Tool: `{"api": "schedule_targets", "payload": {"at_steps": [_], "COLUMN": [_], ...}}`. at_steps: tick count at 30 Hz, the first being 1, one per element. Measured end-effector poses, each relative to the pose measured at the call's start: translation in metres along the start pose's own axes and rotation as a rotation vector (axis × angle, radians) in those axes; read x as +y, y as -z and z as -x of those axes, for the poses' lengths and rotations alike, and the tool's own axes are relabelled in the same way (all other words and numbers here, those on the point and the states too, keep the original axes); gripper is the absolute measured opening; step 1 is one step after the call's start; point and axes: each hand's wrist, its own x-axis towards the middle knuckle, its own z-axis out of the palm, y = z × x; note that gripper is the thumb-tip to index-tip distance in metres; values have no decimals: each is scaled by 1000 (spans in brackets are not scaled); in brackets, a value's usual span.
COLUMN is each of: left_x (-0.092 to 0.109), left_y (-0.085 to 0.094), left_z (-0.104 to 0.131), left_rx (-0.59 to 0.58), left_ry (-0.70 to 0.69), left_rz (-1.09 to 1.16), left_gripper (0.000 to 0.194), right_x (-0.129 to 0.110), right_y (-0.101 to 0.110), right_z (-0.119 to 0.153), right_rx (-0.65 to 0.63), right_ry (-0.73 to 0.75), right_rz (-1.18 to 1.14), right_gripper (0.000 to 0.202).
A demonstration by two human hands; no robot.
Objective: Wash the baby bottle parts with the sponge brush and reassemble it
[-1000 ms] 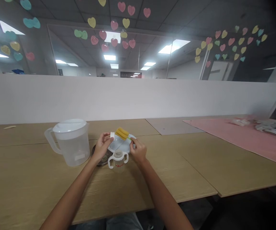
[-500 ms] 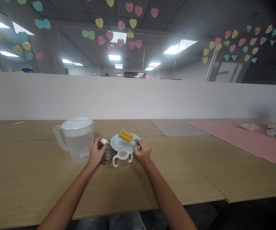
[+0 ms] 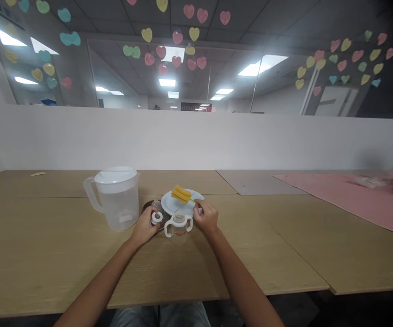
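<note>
My left hand [image 3: 146,227] is closed on a white ring-shaped cap [image 3: 156,218], held over a dark round tray [image 3: 165,217] with clear parts on it. In my right hand [image 3: 206,216] is the thin green handle of a yellow sponge brush [image 3: 181,194]. The brush head is above a white plate [image 3: 170,200]. Between my hands stands a clear bottle [image 3: 180,230] with two white handles and an open top. A translucent pitcher [image 3: 119,204] with a white lid is left of my left hand.
Pink cloth [image 3: 346,200] covers the right of the wooden table [image 3: 251,254], with clear plastic items on it. A grey sheet [image 3: 251,181] lies at the back. Behind rises a white wall [image 3: 196,141] below a window with heart-shaped stickers.
My left hand has moved slightly right and lower, and the white cap has turned so that its round opening shows. My right hand still holds the brush over the plate. The view has shifted a little.
</note>
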Motion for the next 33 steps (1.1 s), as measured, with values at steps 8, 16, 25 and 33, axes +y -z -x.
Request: {"api": "schedule_targets", "payload": {"at_steps": [8,16,25,33], "left_x": [-5,-13,-12,40], "left_y": [-2,-5,-4,5], "left_z": [3,2,1,11], "left_rx": [-126,-130,-81,201], "left_ry": [9,1,20,-86], "left_rz": [-190,-160,-125,-83], "left_gripper": [40,45,49,28], "right_x": [-2,-1,-2,-1], "right_y": [0,-1,-1,0], "right_z": [-1,-1,-1,-2], "right_rx": [-24,-51,-33,-3], "right_ry": [-11,2,8,-18], "right_rz": [12,10,30,46], "right_gripper": [21,22,21,23]}}
